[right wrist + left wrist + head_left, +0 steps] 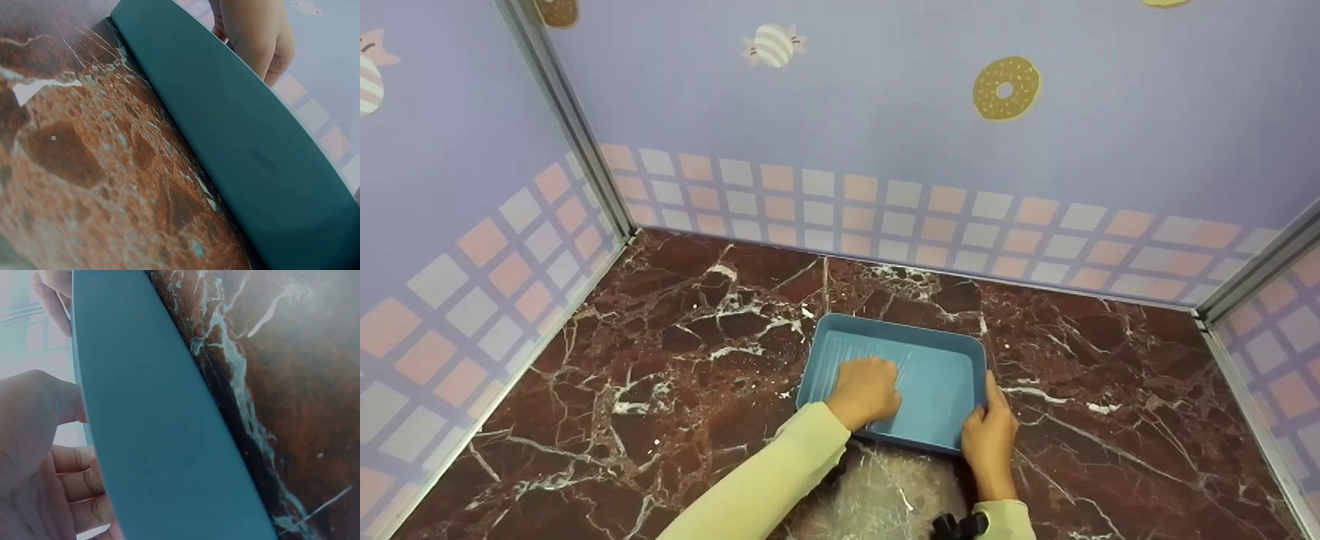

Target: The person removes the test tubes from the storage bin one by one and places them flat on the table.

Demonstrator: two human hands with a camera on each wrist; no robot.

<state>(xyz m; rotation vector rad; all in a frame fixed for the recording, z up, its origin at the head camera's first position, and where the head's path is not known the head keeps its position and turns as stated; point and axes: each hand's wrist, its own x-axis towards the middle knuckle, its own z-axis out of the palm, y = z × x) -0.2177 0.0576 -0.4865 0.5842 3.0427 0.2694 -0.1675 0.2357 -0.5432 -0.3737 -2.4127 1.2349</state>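
A blue-teal rectangular tray (937, 390) with raised walls stands on the marbled surface. Light streaks run across the left part of its floor. In the head view my left hand (867, 390) is balled into a fist inside the tray, near its middle. The left wrist view catches the palm (28, 495) and curled fingers partly behind the tray wall (152, 416); nothing shows in the gap below the thumb. My right hand (990, 435) grips the tray at its right side, thumb by the near right corner, fingers along the outer wall.
Dark red marbled stone (712, 360) with white veins lies under the tray, with small pale specks scattered left of it. Lilac panels (870, 97) printed with sweets and checks rise at the back and both sides, joined by metal corner posts (577, 127).
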